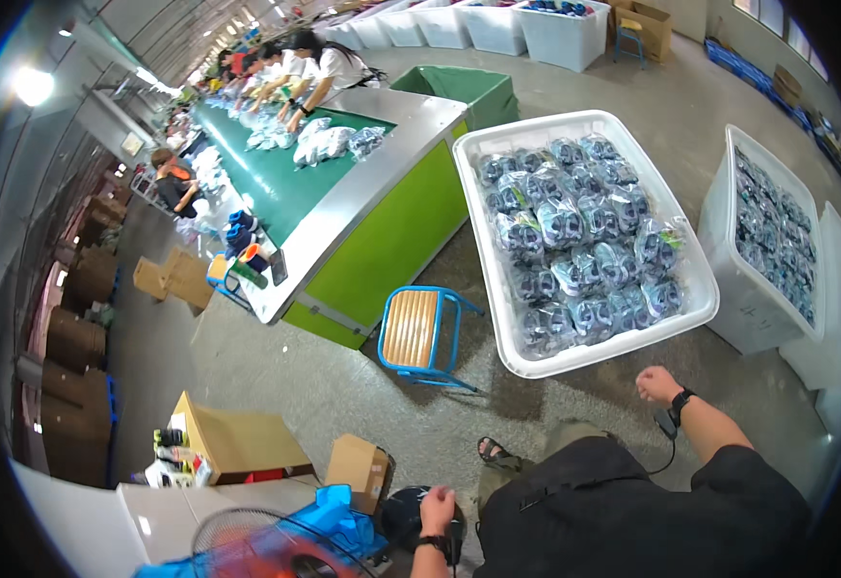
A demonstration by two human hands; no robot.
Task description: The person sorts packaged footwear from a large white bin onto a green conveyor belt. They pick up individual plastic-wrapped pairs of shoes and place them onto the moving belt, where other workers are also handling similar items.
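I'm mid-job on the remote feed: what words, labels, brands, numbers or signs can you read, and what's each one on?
Right-hand white tub: handwritten marks low on its side; I don't copy out writing.
Bottles at lower left: labels too small to read.
Pale panel at upper left: too small to read.
Bagged shoes in the nearest tub: no lettering clear enough to read.

Bagged shoes (584, 268) lie in a bin (623, 341) right of the stool (409, 329).
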